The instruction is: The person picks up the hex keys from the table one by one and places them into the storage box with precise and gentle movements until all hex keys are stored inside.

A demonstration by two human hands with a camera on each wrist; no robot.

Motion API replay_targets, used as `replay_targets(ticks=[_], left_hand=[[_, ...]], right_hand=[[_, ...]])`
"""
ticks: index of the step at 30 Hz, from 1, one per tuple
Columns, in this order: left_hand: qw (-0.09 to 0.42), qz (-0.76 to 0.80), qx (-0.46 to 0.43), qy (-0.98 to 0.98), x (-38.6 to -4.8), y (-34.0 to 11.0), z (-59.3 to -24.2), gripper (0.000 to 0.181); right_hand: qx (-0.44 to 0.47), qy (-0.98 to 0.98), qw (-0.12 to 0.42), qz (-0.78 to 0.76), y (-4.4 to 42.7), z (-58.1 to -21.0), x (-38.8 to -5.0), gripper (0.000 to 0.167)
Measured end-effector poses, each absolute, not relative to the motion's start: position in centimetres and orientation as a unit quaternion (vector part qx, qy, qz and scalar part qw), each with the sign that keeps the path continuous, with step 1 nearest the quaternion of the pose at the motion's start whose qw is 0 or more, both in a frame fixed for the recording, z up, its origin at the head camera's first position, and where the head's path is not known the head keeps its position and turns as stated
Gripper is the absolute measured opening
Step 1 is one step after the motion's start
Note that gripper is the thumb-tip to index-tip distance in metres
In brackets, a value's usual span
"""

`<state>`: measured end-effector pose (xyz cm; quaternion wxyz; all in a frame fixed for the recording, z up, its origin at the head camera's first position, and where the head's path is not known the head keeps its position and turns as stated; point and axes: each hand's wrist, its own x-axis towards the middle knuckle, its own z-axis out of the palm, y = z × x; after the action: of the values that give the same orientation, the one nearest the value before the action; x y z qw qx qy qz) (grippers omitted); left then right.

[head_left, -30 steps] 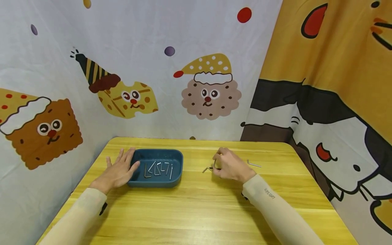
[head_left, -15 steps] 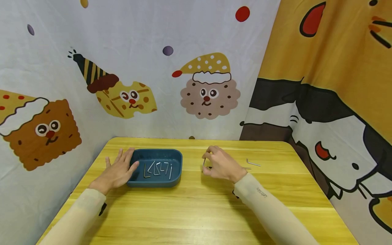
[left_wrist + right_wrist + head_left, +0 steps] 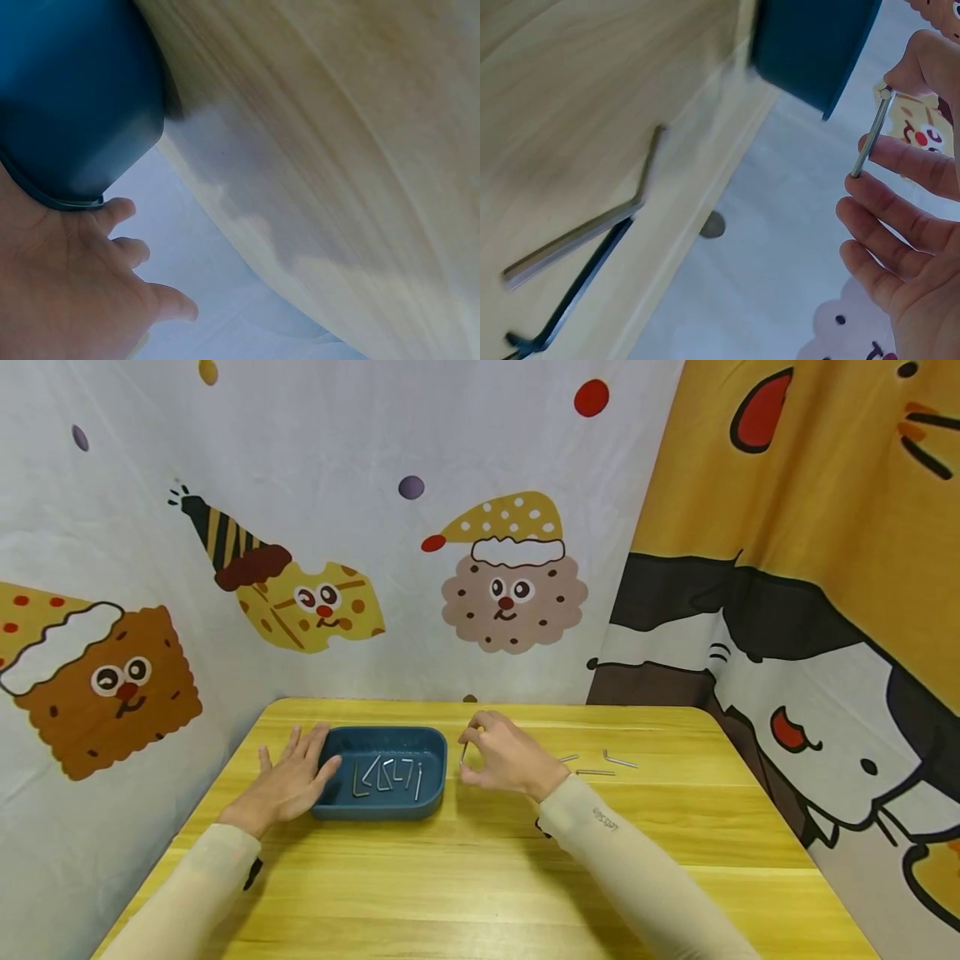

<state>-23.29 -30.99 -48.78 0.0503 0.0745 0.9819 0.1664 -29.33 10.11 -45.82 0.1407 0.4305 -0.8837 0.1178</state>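
Sleeves [image 3: 180, 893], pale cream cloth, at lower left and lower right. Counter [image 3: 375, 893], yellow, streaked lengthwise with wood grain, rounded far corners. Left hand [image 3: 288, 781], left of centre, fingers spread wide, laid against the tray's left end, gripping nothing. Tray [image 3: 378, 811], dark blue, smooth, rounded rectangle, long sides running left to right; inside, several bent keys [image 3: 357, 782], mostly silvery, one bronze-dark, lying at mixed angles. Right hand [image 3: 502, 760], right of the tray, thumb and fingertips narrowed on one metal key. Held key [image 3: 873, 131]: slim, silvery, glossy, one end bright and blunt; just beside the tray's right wall, apart from it; long axis near upright in the head view, slanting upper right to lower left in the right wrist view. Loose keys [image 3: 621, 760], thin L-shaped metal rods, right of the hand; the rightmost has its short arm up, long arm sloping to lower right. Backdrop [image 3: 480, 443], white fabric, soft folds, printed cartoon biscuits and cheese; yellow section at upper right.
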Motion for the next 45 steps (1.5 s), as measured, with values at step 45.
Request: replay_targets(ticks=[45], left_hand=[[0.048, 0.161, 0.082, 0.982, -23.6, -31.2, -49.4, 0.092]], right_hand=[[0.459, -0.885, 0.037, 0.063, -4.8, -43.1, -31.4, 0.046]])
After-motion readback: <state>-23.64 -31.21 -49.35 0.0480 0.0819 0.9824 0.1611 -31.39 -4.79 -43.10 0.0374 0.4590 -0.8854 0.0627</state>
